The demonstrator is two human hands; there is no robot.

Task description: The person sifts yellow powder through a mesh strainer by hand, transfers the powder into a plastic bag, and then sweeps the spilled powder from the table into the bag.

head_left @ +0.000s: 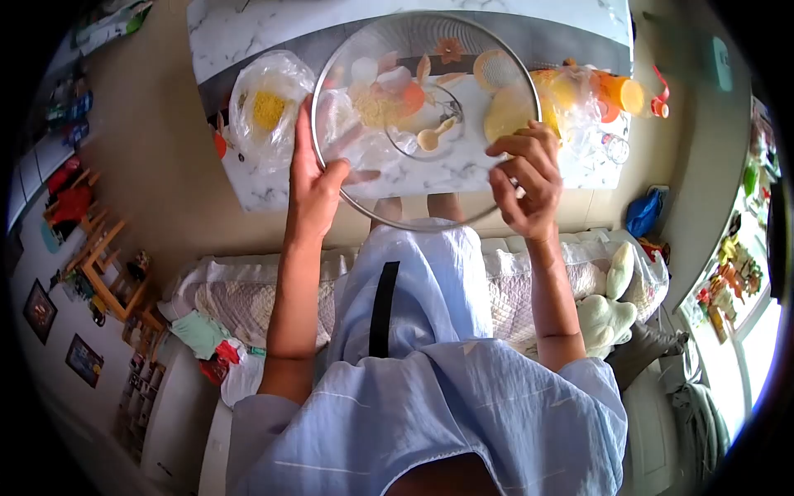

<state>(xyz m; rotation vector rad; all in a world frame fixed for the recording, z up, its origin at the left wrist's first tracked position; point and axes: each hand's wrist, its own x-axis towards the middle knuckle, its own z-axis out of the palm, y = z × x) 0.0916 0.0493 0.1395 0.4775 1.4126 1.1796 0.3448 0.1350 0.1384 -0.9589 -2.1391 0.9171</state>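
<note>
I hold up a large round see-through sieve (pixel 463 37) with a thin metal rim; its mesh looks very fine. My left hand (pixel 316 186) is closed on its left edge, with the thumb on the near side. At the right edge, my right hand (pixel 532 178) has its fingers curled around the rim, thumb lower down. Through the mesh I see a small pale spoon (pixel 428 139) in a round clear dish, and pale yellow crumbs (pixel 376 107). Left of the sieve, yellow bits (pixel 269 109) lie in a clear plastic bag (pixel 248 78).
The marble-patterned table (pixel 265 186) spans the space in front of me. Orange-yellow containers (pixel 620 93), a clear plastic bag and a red item (pixel 660 106) are at its right end. Behind me is a quilted sofa (pixel 227 289) with a pale plush toy (pixel 608 322).
</note>
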